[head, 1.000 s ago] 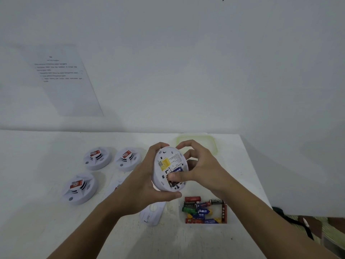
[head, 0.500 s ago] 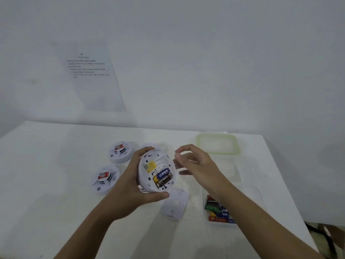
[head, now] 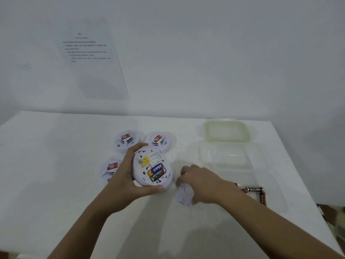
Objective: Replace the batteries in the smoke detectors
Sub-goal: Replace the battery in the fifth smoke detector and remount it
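While three other detectors [head: 125,141] wait red-labelled at the left, my left hand [head: 123,176] grips the smoke detector [head: 149,159] back-up above the table [head: 56,165], so the battery bay faces me. Two batteries [head: 156,171] sit in it, one seemingly marked Eveready. My right hand [head: 203,184] curls round the loose back cover [head: 183,198], presumably to refit it.

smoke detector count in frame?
4. Held detector in the left hand, batteries showing; rear-left detector and rear-right detector on the table behind; fourth detector left, partly behind the hand.
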A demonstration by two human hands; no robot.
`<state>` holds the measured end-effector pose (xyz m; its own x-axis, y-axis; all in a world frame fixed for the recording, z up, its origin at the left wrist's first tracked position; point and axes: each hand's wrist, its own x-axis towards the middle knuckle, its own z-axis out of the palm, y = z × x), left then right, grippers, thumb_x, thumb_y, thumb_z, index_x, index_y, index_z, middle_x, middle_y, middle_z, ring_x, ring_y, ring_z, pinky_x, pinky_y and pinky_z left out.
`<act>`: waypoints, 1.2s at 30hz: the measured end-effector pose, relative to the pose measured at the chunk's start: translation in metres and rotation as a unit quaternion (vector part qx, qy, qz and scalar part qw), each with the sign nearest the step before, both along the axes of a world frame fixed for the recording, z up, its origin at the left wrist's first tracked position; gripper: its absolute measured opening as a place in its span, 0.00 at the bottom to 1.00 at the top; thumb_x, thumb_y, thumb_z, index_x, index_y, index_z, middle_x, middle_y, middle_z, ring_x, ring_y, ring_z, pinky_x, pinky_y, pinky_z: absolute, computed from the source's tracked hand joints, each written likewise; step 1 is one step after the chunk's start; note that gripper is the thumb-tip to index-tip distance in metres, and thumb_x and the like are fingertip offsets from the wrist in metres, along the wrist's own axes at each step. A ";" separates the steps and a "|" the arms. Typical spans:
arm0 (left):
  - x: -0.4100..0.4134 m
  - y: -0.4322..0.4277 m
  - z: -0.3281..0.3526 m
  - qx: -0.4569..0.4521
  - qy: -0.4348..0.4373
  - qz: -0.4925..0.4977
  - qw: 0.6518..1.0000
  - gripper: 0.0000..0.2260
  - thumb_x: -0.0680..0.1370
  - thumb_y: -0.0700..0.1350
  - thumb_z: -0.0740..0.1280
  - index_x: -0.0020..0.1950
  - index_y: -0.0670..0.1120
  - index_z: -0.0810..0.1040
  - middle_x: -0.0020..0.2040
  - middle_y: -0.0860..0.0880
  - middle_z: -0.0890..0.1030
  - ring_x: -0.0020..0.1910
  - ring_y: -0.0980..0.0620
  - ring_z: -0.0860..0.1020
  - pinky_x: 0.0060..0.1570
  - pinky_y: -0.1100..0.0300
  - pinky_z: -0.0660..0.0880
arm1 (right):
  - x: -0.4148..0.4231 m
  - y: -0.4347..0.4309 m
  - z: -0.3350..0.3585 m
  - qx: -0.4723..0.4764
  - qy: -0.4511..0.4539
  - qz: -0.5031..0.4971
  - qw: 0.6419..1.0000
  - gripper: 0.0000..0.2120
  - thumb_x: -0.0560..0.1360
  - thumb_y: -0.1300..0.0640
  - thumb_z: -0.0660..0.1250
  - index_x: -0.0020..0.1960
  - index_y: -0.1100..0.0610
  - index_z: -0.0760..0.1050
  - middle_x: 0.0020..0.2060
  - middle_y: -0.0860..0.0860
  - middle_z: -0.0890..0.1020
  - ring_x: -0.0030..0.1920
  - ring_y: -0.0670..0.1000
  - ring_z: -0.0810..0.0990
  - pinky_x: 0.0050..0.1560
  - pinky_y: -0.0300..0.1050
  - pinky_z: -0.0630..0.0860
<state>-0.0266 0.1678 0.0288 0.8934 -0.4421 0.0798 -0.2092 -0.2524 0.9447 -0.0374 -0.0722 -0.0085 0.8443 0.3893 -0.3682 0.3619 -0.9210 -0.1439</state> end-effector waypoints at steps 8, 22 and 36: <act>0.007 0.003 -0.006 0.012 0.006 -0.015 1.000 0.45 0.62 0.43 0.84 0.72 0.60 0.65 0.65 0.61 0.76 0.64 0.57 0.77 0.54 0.59 0.82 | 0.000 0.004 0.012 0.004 -0.028 -0.028 0.999 0.25 0.64 0.53 0.82 0.51 0.53 0.69 0.49 0.51 0.79 0.45 0.52 0.73 0.42 0.46 0.64; 0.006 -0.018 0.010 -0.023 -0.009 -0.019 1.000 0.42 0.62 0.42 0.83 0.70 0.60 0.67 0.62 0.62 0.77 0.64 0.58 0.77 0.52 0.62 0.81 | -0.010 -0.017 0.073 0.449 -0.231 -0.223 0.834 0.08 0.79 0.58 0.69 0.46 0.46 0.81 0.41 0.44 0.82 0.43 0.45 0.79 0.40 0.31 0.71; -0.005 -0.051 0.030 -0.079 -0.076 0.013 0.994 0.39 0.63 0.54 0.83 0.66 0.57 0.65 0.57 0.74 0.77 0.59 0.70 0.77 0.50 0.76 0.74 | -0.016 0.019 0.053 0.443 -0.266 -0.130 0.846 0.17 0.81 0.46 0.65 0.69 0.38 0.75 0.67 0.42 0.73 0.65 0.46 0.73 0.62 0.43 0.77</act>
<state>-0.0321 0.1163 0.0583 0.8765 -0.3902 0.2819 -0.3483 -0.1097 0.9310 -0.0533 -0.0532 0.0446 0.8984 0.0890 0.4300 0.3939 -0.5961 -0.6996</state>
